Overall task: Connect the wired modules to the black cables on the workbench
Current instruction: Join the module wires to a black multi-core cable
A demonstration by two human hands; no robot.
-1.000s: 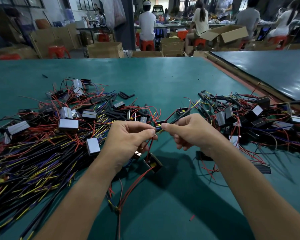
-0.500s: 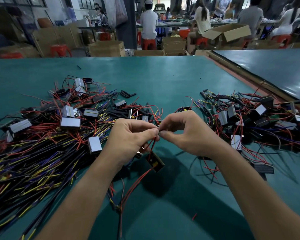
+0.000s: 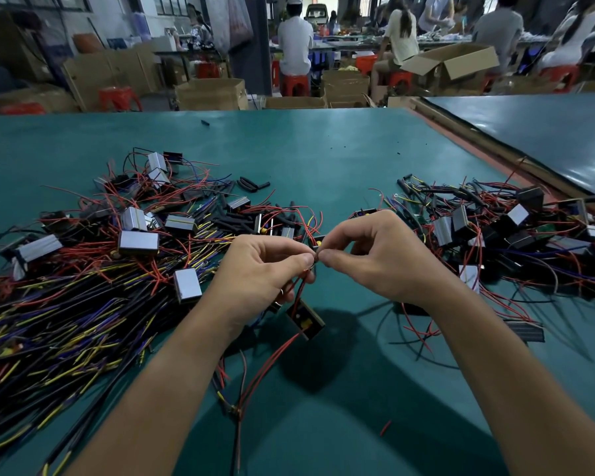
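Most of the job looks to be ahead: a big heap of black cables (image 3: 66,321) sprawls toward the desk's left edge, and a tangle of wired modules (image 3: 495,235) lies toward its right. Near the middle, the left hand (image 3: 258,273) pinches the red wires (image 3: 299,286) of one module (image 3: 305,320) dangling just below. The right hand (image 3: 375,255) pinches a small dark end (image 3: 318,250) against them; joined or not, I can't tell. The teal desk (image 3: 323,159) runs back to cardboard boxes (image 3: 210,94) and red stools (image 3: 119,97).

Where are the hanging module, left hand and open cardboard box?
hanging module (image 3: 305,321): head view, its black face.
left hand (image 3: 259,272): head view, back of hand.
open cardboard box (image 3: 471,62): head view, raised flap.
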